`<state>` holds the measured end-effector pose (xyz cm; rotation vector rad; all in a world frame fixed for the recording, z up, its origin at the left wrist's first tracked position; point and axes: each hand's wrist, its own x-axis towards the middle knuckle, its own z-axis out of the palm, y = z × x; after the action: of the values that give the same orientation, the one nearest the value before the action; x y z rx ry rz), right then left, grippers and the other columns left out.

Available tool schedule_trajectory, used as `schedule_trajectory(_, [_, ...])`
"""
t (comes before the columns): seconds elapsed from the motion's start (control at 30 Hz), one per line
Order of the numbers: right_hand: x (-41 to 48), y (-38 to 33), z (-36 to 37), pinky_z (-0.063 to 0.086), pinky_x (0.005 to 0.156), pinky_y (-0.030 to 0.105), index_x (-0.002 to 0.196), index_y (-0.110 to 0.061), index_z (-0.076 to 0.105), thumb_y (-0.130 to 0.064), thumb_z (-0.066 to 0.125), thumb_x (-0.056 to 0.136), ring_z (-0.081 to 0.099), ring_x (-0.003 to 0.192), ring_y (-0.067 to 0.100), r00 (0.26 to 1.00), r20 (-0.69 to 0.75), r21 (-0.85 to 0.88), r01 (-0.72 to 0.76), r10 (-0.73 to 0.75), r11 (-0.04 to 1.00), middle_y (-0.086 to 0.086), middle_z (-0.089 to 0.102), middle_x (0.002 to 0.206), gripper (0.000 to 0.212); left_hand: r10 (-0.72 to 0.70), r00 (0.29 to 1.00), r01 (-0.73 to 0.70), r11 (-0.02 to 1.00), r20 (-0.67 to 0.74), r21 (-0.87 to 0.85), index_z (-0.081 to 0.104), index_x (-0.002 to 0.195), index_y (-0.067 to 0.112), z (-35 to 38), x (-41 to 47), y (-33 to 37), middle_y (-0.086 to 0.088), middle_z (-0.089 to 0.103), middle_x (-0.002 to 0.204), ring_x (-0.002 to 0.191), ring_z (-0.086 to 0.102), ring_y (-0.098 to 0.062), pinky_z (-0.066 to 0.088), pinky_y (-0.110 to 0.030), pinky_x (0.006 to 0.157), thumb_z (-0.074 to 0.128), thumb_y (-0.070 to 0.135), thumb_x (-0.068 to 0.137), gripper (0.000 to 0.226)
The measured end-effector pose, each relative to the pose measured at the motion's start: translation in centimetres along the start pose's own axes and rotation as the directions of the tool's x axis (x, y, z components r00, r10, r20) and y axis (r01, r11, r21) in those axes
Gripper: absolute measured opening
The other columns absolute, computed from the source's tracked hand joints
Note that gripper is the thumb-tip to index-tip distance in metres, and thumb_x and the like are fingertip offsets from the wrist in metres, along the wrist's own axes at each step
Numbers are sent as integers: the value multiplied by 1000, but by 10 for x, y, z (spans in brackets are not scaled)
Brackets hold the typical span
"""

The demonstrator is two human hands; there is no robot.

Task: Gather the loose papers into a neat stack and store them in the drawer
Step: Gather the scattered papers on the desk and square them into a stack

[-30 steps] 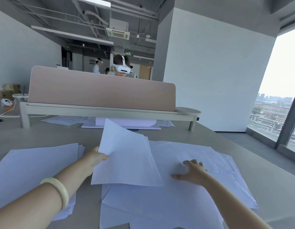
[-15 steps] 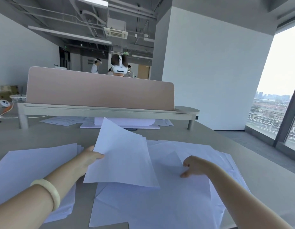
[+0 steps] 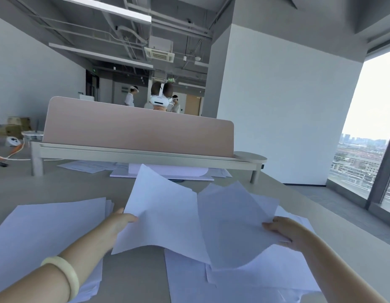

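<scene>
Behind lifted sheets (image 3: 165,215), fingers of left hand (image 3: 117,224)

No legible text (papers (image 3: 165,217) seemingly blank)

Left hand (image 3: 118,222): fingers hidden behind lifted sheets (image 3: 168,215). Right hand (image 3: 288,232): fingers likewise tucked under. Loose papers (image 3: 244,287) beneath lifted sheets partly covered, cropped by bottom edge. Stack (image 3: 47,232) left of lifted sheets also cropped.

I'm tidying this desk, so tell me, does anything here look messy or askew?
Yes. The loose sheets on the right of the desk lie fanned at clashing angles, corners sticking out, unlike the fairly squared stack on the left. Two lifted sheets above them bend and overlap crookedly.
</scene>
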<state>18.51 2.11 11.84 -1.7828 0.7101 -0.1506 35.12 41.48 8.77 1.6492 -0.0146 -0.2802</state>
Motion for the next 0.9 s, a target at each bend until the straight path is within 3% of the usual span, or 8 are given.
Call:
schedule_trajectory(0.1, [-1, 11, 0, 51, 42, 19, 103, -2, 61, 0, 53, 94, 65, 57, 16, 999, 34, 187, -36, 30, 982, 12, 66, 85, 13, -27, 1000, 26, 998, -17, -62, 51, 126, -1, 4, -4, 6, -13, 58, 101, 86, 53, -27, 37, -27, 75, 54, -1, 89, 37])
schedule_trajectory(0.33, [-9, 25, 2, 53, 52, 22, 115, 5, 58, -3, 54, 95, 61, 74, 22, 999, 36, 322, 21, -35, 946, 12, 66, 85, 22, 44, 998, -34, 978, 48, -208, 58, 117, 0, 15, -24, 23, -7, 65, 73, 65, 60, -21, 45, -24, 54, 50, 3, 90, 28])
schedule_trajectory(0.4, [-18, 21, 16, 52, 50, 21, 96, 2, 60, -2, 53, 95, 66, 65, 17, 992, 97, 377, 33, -75, 926, 7, 68, 69, 9, 12, 998, 1, 981, 67, -193, 56, 117, 0, 30, -27, 22, -7, 60, 76, 67, 55, -20, 46, -24, 55, 51, 0, 91, 27])
schedule_trajectory(0.47, [-30, 12, 34, 49, 44, 17, 80, -3, 57, 1, 49, 96, 65, 49, 10, 977, 169, 427, 45, -128, 903, 2, 67, 55, 18, -37, 988, 68, 975, 151, -210, 55, 119, -2, 48, -27, 17, -12, 60, 81, 70, 56, -25, 44, -30, 58, 50, 2, 92, 28])
schedule_trajectory(0.63, [-46, 5, 70, 57, 54, 24, 92, 0, 69, 9, 43, 93, 73, 64, 19, 898, 355, 498, 55, -262, 865, 11, 75, 79, 27, -31, 960, 111, 954, 277, -278, 62, 104, 8, 72, -31, 8, -11, 68, 88, 81, 62, -26, 48, -35, 68, 57, 7, 90, 15])
schedule_trajectory(0.73, [-64, 1, 76, 59, 77, 31, 102, -5, 72, -7, 53, 93, 73, 89, 20, 813, 528, 399, 20, -247, 917, 9, 74, 101, 21, -6, 963, 68, 973, 268, -221, 64, 98, 7, 71, -27, 7, -6, 74, 68, 78, 63, -26, 48, -33, 66, 58, -2, 87, 16])
schedule_trajectory(0.8, [-59, 2, 65, 55, 87, 34, 120, -8, 63, -27, 60, 90, 68, 106, 23, 736, 617, 342, 65, -276, 937, 7, 70, 117, 35, 8, 971, 25, 991, 240, -133, 62, 103, 2, 65, -26, 7, -10, 74, 73, 76, 62, -27, 47, -31, 63, 55, -8, 85, 21])
schedule_trajectory(0.9, [-43, 3, 43, 56, 88, 42, 132, -6, 54, -44, 63, 87, 64, 112, 35, 853, 474, 461, -28, -220, 887, 14, 60, 127, 60, 12, 978, -2, 999, 210, -48, 56, 118, -4, 54, -22, 6, -21, 66, 100, 81, 61, -30, 46, -32, 65, 53, -12, 85, 35])
